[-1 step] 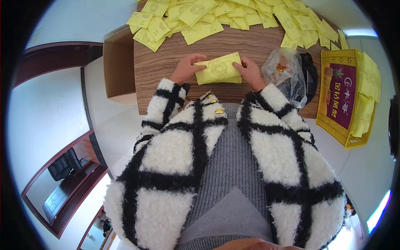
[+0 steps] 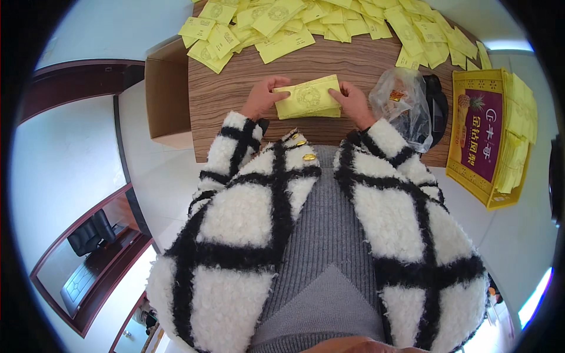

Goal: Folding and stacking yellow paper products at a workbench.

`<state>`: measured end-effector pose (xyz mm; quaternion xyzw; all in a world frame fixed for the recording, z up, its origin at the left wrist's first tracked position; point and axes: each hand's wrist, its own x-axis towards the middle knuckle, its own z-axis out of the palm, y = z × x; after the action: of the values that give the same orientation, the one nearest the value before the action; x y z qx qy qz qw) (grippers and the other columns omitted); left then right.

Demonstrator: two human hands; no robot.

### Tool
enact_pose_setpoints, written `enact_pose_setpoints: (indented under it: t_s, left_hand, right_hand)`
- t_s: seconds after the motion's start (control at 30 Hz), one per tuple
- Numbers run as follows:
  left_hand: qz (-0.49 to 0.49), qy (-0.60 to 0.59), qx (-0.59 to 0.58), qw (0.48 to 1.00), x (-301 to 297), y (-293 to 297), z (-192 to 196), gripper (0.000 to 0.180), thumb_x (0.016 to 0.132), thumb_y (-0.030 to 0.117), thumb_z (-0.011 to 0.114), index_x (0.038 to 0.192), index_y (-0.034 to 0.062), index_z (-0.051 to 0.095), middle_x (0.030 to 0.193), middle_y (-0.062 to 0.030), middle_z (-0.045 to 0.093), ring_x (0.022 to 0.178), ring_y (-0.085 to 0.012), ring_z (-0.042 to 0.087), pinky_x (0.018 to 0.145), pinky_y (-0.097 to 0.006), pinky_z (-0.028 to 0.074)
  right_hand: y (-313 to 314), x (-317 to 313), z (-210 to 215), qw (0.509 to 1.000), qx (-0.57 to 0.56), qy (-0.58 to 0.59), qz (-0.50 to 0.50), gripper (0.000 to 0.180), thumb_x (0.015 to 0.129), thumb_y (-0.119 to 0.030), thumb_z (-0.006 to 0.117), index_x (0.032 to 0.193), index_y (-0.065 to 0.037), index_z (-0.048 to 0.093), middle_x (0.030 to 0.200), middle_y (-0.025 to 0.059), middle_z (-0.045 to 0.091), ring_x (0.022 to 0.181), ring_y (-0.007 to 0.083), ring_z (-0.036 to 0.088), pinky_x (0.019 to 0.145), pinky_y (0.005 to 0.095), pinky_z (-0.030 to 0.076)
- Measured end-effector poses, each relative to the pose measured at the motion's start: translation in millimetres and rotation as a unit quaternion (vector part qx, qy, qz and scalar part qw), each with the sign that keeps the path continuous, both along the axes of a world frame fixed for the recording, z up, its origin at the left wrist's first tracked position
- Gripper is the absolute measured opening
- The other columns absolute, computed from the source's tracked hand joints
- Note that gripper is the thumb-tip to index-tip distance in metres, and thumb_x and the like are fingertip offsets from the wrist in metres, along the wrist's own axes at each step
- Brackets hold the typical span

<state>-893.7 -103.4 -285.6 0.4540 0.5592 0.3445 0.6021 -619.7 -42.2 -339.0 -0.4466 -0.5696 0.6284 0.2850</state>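
A small stack of yellow paper packets (image 2: 308, 97), printed with a round emblem, is held level over the near part of the wood-grain table (image 2: 235, 126). My left hand (image 2: 263, 98) grips its left end, thumb along the top face. On the opposite end, my right hand (image 2: 353, 101) pinches the stack with the thumb on top. The fingers beneath are mostly hidden. Many similar loose yellow packets (image 2: 285, 29) lie heaped across the table's far side, beyond both hands.
A clear plastic bag (image 2: 403, 109) and a black object (image 2: 436, 112) sit right of my right hand. Beside the table's right edge stands a yellow crate (image 2: 478, 79) filled with packets. An open cardboard box (image 2: 168, 100) adjoins the left edge.
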Motion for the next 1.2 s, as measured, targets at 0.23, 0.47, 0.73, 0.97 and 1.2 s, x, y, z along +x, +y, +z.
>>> enact_pose_setpoints:
  t_s: [0.23,0.47,0.73,0.97,1.2]
  left_hand:
    - [0.116,0.099,0.034,0.988,3.0,-12.9,-16.1,0.027,0.079,0.006,0.069,0.105,0.0024,0.064,0.083,0.0002,0.063,0.072,-0.0073,0.056,0.065,-0.023,0.045]
    - [0.098,0.263,0.052,0.958,14.5,-18.6,-16.1,0.026,0.077,0.017,0.071,0.101,0.0079,0.066,0.068,-0.0032,0.055,0.063,-0.0141,0.052,0.06,-0.029,0.044]
    - [0.018,0.424,0.23,0.876,15.8,-13.6,12.3,0.051,0.071,0.032,0.077,0.112,0.0073,0.059,0.103,-0.0113,0.057,0.096,-0.0284,0.054,0.083,-0.038,0.045]
    - [-0.145,0.535,0.303,0.775,52.4,-9.3,11.1,0.091,0.054,0.048,0.081,0.127,0.0071,0.045,0.117,-0.0119,0.055,0.114,-0.0288,0.049,0.097,-0.047,0.037]
    - [-0.175,0.575,0.214,0.77,63.7,-13.8,-10.1,0.077,0.056,0.034,0.079,0.122,0.0088,0.048,0.112,-0.0085,0.057,0.108,-0.025,0.053,0.092,-0.042,0.038]
  right_hand:
    - [-14.1,-5.9,11.5,0.988,0.071,-0.134,-0.009,0.03,0.081,-0.029,0.07,0.082,0.0,0.062,0.067,0.0077,0.06,0.06,0.0144,0.055,0.057,0.0298,0.044]
    - [-21.8,4.0,21.4,0.973,0.072,-0.217,0.02,0.031,0.081,-0.03,0.071,0.078,0.0,0.061,0.066,0.0088,0.06,0.058,0.0166,0.055,0.057,0.0321,0.044]
    - [-13.5,3.1,44.6,0.909,0.268,-0.319,0.03,0.053,0.073,-0.039,0.075,0.109,-0.004,0.058,0.102,0.0155,0.059,0.098,0.0299,0.057,0.079,0.0387,0.046]
    - [-19.0,-29.3,63.5,0.811,0.443,-0.34,0.175,0.088,0.059,-0.043,0.08,0.131,-0.007,0.044,0.125,0.0116,0.05,0.119,0.0266,0.046,0.1,0.0502,0.031]
    - [-23.7,-36.8,37.8,0.778,0.426,-0.395,0.24,0.091,0.055,-0.035,0.083,0.133,-0.011,0.042,0.121,0.0081,0.052,0.119,0.025,0.047,0.103,0.052,0.029]
